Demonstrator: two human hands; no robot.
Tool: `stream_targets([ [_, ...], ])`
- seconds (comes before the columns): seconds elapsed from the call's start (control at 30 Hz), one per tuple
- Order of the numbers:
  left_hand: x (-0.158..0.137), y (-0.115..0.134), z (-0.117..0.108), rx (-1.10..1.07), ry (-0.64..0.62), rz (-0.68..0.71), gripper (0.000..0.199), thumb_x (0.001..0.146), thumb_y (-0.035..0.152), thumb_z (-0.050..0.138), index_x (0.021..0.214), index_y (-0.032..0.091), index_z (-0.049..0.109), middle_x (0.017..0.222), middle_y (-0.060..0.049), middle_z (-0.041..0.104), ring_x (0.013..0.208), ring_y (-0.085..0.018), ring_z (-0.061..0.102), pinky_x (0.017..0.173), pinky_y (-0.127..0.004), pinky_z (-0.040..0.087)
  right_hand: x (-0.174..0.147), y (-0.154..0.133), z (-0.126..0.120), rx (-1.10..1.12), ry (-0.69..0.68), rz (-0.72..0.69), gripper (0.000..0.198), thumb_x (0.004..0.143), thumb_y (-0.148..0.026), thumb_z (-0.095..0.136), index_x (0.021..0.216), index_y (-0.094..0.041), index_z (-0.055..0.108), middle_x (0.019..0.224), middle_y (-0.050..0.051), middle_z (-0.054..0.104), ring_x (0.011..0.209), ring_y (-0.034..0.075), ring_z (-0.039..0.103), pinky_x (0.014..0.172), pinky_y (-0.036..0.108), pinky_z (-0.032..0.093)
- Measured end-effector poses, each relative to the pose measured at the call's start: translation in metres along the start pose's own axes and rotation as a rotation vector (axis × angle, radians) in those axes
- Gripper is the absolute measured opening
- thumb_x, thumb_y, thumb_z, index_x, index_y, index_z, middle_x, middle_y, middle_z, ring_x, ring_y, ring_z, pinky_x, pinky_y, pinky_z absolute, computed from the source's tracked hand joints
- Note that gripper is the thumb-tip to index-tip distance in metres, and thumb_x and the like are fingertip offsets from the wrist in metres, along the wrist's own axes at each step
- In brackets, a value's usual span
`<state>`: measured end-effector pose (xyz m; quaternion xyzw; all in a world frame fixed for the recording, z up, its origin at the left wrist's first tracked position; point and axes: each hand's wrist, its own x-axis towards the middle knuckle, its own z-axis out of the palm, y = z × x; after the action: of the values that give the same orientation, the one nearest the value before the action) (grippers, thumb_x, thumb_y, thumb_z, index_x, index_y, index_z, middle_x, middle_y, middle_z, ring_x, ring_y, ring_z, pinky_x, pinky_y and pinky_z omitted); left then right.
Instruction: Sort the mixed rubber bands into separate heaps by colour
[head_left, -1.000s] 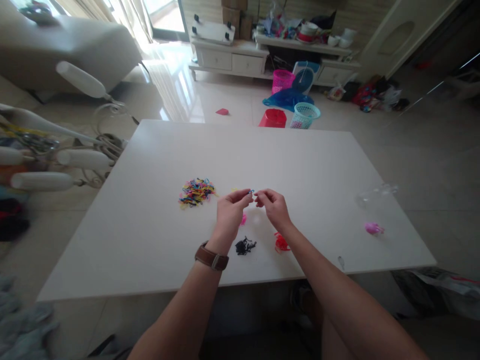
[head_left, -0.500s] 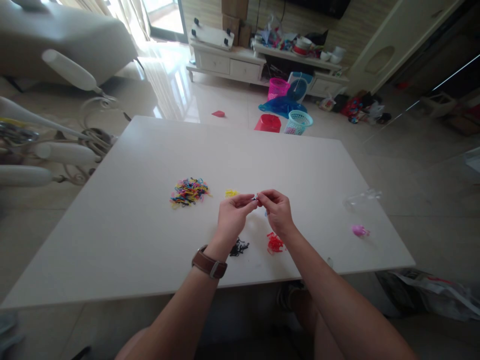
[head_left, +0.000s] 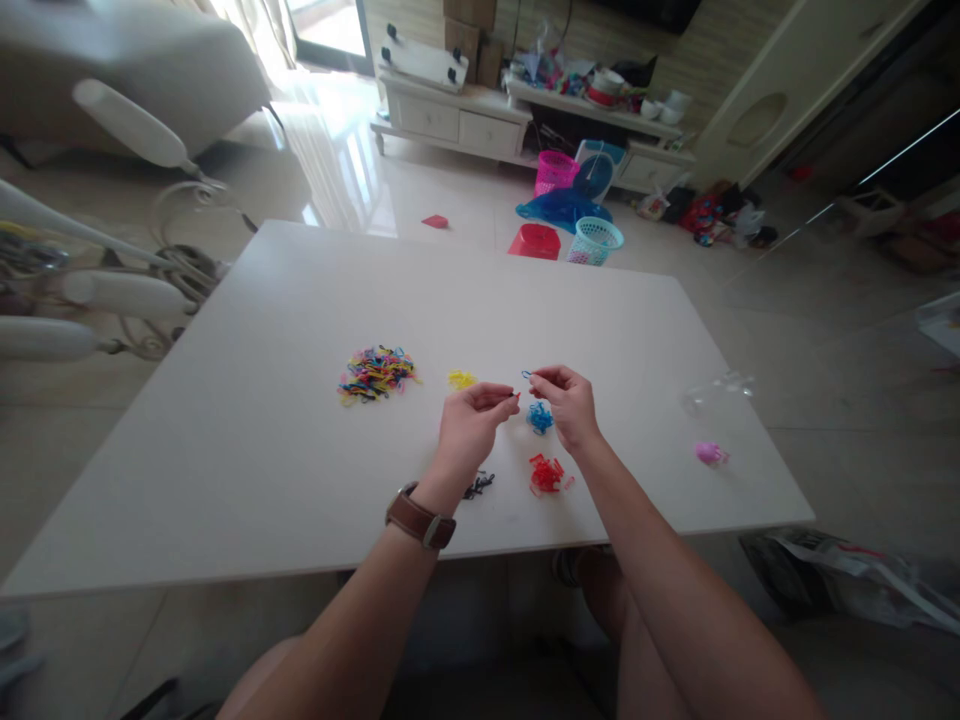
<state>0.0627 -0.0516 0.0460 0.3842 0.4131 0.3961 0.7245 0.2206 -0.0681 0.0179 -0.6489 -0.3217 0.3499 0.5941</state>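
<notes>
My left hand (head_left: 469, 428) is closed in a pinch on small rubber bands (head_left: 517, 396), with red and dark bits showing at the fingertips. A little to the right, my right hand (head_left: 570, 408) pinches one blue rubber band (head_left: 526, 374), its loop sticking out past the fingers. Under the right hand lies a pile of blue bands (head_left: 539, 418). Nearer to me are red bands (head_left: 547, 475) and black bands (head_left: 480, 485), the black ones partly hidden by my left wrist. Yellow bands (head_left: 462, 379) sit just beyond the left hand. A mixed-colour heap of bands (head_left: 377, 376) is farther left.
The white table (head_left: 300, 480) carries a pink object (head_left: 711, 454) and a clear plastic item (head_left: 718, 392) on its right side. Beyond the far edge stand a red stool (head_left: 537, 241) and a light blue basket (head_left: 595, 240). A lamp-like fixture (head_left: 127, 298) flanks the left edge.
My hands were together at the fingertips and are now apart. The right hand has moved right and slightly up with a blue band, uncovering the blue pile.
</notes>
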Motion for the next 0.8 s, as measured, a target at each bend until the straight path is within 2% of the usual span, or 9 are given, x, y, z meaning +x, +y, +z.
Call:
stream_targets([
  [0.13,0.0,0.004,-0.005,0.005,0.001,-0.015,0.02,0.067,0.024,0.08,0.083,0.013,0.072,0.076,-0.008,0.074,0.072,-0.018,0.071,0.075,-0.031,0.053,0.009,0.012,-0.011,-0.216,-0.101,0.034,0.021,0.066,-0.033,0.076,0.076,-0.017,0.068,0.067,0.001,0.067,0.063,0.016,0.063,0.062,0.028,0.05],
  [0.23,0.002,0.007,-0.009,0.012,0.013,-0.026,0.022,0.068,0.026,0.08,0.083,0.013,0.072,0.077,-0.009,0.075,0.073,-0.018,0.071,0.073,-0.03,0.053,0.012,0.013,-0.024,-0.511,-0.198,0.024,0.012,0.069,-0.03,0.071,0.071,-0.018,0.068,0.067,0.002,0.068,0.063,0.016,0.063,0.061,0.027,0.048],
  [0.33,0.005,0.009,-0.011,0.024,0.022,-0.031,0.022,0.067,0.026,0.081,0.083,0.013,0.071,0.078,-0.009,0.074,0.073,-0.018,0.071,0.072,-0.029,0.052,0.013,0.011,-0.034,-0.79,-0.238,-0.01,0.006,0.071,-0.022,0.066,0.07,-0.019,0.071,0.069,0.002,0.071,0.067,0.016,0.064,0.064,0.026,0.047],
  [0.57,0.005,0.005,-0.005,0.031,0.009,-0.031,0.022,0.069,0.026,0.081,0.084,0.013,0.071,0.078,-0.009,0.074,0.074,-0.018,0.072,0.072,-0.029,0.052,0.014,0.01,-0.049,-1.017,-0.267,0.028,0.01,0.072,-0.021,0.065,0.074,-0.018,0.074,0.072,0.003,0.072,0.068,0.016,0.063,0.065,0.026,0.044],
  [0.67,0.002,0.003,-0.001,0.003,-0.008,-0.036,0.026,0.067,0.028,0.083,0.084,0.012,0.071,0.08,-0.011,0.075,0.075,-0.02,0.072,0.075,-0.032,0.055,0.009,0.004,-0.045,-0.991,-0.154,-0.078,0.012,0.075,-0.026,0.064,0.074,-0.019,0.073,0.066,0.002,0.068,0.064,0.015,0.058,0.065,0.027,0.043],
  [0.73,0.0,0.002,0.001,-0.023,-0.016,-0.037,0.03,0.066,0.03,0.085,0.085,0.012,0.07,0.08,-0.011,0.075,0.076,-0.02,0.073,0.078,-0.035,0.056,0.003,-0.003,-0.038,-0.795,-0.117,-0.134,0.017,0.078,-0.033,0.065,0.075,-0.018,0.072,0.062,0.001,0.065,0.061,0.014,0.056,0.063,0.027,0.043],
  [0.8,-0.002,0.002,0.003,-0.044,-0.021,-0.035,0.032,0.065,0.03,0.086,0.086,0.012,0.07,0.079,-0.011,0.075,0.075,-0.021,0.073,0.081,-0.037,0.056,-0.004,-0.01,-0.029,-0.493,-0.185,-0.101,0.025,0.078,-0.042,0.069,0.079,-0.017,0.073,0.065,0.001,0.066,0.061,0.014,0.056,0.06,0.027,0.044],
])
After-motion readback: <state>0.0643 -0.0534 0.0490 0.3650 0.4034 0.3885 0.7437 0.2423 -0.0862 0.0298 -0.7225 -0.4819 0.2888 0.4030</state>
